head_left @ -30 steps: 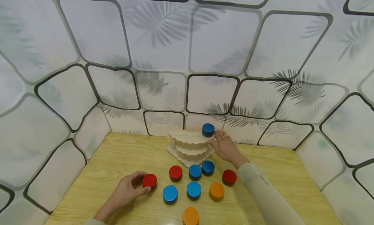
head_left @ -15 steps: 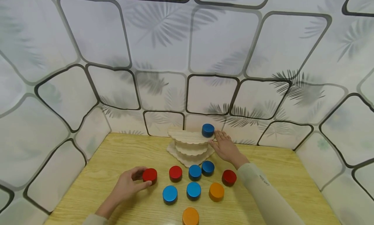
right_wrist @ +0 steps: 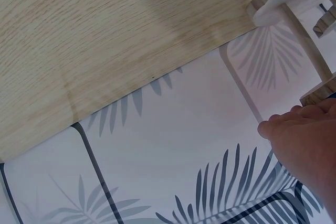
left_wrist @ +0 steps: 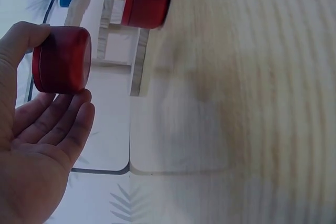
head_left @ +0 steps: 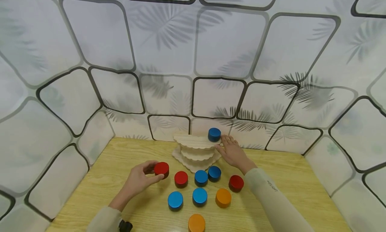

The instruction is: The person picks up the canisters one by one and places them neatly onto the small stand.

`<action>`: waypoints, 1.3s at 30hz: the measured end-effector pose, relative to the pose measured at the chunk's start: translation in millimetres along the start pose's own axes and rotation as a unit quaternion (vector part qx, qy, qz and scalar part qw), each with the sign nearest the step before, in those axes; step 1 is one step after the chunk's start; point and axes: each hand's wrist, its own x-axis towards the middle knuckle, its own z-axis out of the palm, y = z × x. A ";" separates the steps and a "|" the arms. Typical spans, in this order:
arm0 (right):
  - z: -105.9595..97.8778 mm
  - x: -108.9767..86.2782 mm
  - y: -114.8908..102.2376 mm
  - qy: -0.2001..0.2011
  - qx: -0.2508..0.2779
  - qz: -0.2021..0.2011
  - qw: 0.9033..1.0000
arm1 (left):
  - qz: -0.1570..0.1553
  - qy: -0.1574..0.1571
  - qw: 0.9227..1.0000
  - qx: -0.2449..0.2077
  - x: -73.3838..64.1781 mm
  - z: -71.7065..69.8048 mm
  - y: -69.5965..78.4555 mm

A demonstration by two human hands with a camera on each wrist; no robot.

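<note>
Beside loose tins [head_left: 181, 179] and stand [head_left: 193, 141], my left fingers [left_wrist: 74, 124] round a red tin [head_left: 161, 169], axis upright, right fingers [head_left: 228, 139] straight.

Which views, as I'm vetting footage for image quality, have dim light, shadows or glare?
Head: brightest, soft shadow on the table beside the right sleeve, pale sheen on the nearer blue discs; left wrist: dimmer, smudgy shadows on the table, the red disc in the left hand looking dark; right wrist: also dim, a soft shadow band, no strong glare.
</note>
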 end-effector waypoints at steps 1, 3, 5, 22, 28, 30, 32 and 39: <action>0.2 0.3 -0.2 -0.001 0.000 0.001 1.000 | 0.002 0.000 1.000 0.000 1.9 0.3 1.2; 0.4 0.5 -0.4 -0.001 -0.004 0.001 1.000 | 0.004 0.004 1.000 0.002 5.8 1.2 3.7; 0.5 1.1 -0.4 -0.003 -0.007 0.003 1.000 | 0.007 0.007 1.000 0.003 10.2 2.4 5.4; 1.6 1.4 -0.1 -0.007 -0.008 0.010 1.000 | 0.052 0.020 0.998 0.010 47.8 16.5 32.1; 2.1 1.8 0.3 -0.014 -0.008 0.017 1.000 | 0.073 0.019 0.997 0.008 62.2 20.0 41.8; 2.0 2.0 0.3 -0.015 -0.007 0.018 1.000 | 0.080 0.019 0.997 0.009 66.1 20.7 45.5; 1.9 2.3 -0.1 -0.017 -0.007 0.019 1.000 | 0.083 0.022 0.996 0.012 69.8 21.7 49.2; 0.6 2.6 0.5 -0.018 -0.010 0.016 1.000 | 0.095 0.029 0.995 0.004 83.5 29.7 58.9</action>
